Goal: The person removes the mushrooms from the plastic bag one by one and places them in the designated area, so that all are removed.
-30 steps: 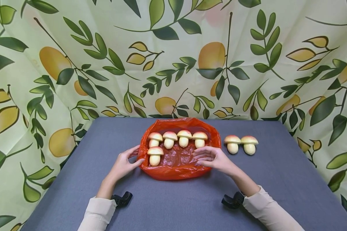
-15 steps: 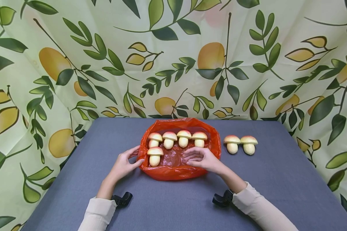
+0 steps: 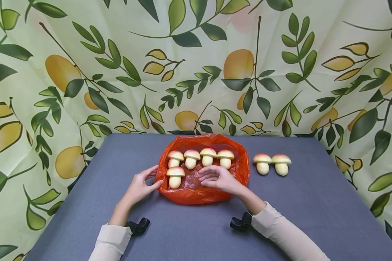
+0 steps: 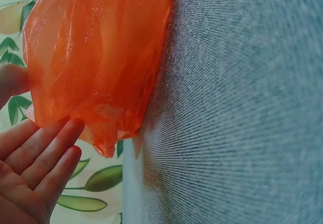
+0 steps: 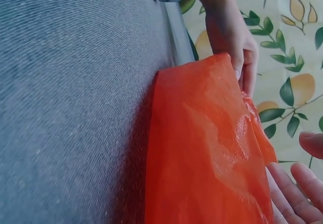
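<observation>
The head view shows the left hand (image 3: 139, 186) at the bag's left side, its fingers straight and spread from the thumb; in the left wrist view the fingertips (image 4: 71, 128) touch the red plastic bag (image 3: 199, 197) from outside. The right hand (image 3: 220, 179) reaches over the bag's near rim, fingers slightly bent and together, thumb apart, with nothing in its grasp; whether it touches the bag cannot be told.

The bag sits wide open on the grey-blue table (image 3: 183, 233). Inside, five toy mushrooms (image 3: 192, 159) lie with caps away from the person: four in a row along the far side and one in front of the leftmost, near the left hand. Two loose mushrooms (image 3: 262, 164) lie side by side on the table, just right of the bag, caps touching or nearly so.

Further out, each wrist carries a black device (image 3: 138, 226) below a pale sleeve (image 3: 109, 239). A cloth (image 3: 196, 36) printed with leaves and yellow fruit hangs behind the table and around its sides.
</observation>
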The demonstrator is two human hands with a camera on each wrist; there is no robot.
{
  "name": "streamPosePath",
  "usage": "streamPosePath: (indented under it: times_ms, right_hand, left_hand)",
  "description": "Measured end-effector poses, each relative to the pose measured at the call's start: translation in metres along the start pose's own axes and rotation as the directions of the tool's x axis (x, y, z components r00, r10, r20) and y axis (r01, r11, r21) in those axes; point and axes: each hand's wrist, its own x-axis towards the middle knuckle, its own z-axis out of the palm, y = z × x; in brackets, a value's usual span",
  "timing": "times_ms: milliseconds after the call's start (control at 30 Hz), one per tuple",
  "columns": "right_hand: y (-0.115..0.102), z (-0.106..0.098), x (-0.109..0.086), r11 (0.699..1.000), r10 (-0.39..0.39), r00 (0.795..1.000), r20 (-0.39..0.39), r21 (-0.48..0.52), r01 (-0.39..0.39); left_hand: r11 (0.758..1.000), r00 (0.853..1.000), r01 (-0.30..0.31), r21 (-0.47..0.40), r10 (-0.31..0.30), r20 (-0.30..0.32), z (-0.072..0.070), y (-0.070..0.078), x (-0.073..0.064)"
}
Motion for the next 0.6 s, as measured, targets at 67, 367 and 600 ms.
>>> streamPosePath:
  times_ms: [67,367,600]
  right_hand:
    - [0.000,0.003,0.003,1.000,0.007,1.000,-0.009,-0.014,-0.007]
    - [0.001,0.011,0.016,0.997,0.007,0.999,-0.050,-0.080,-0.011]
    - [0.001,0.017,0.030,1.000,0.018,0.998,-0.059,-0.023,-0.019]
  left_hand:
    - [1.000,1.000,0.002,-0.005,-0.002,0.001,0.000,0.001,0.000]
    - [1.000,1.000,0.011,0.001,-0.011,0.006,0.001,0.001,0.000]
    - [1.000,1.000,0.008,0.008,-0.008,0.000,0.001,0.001,0.000]
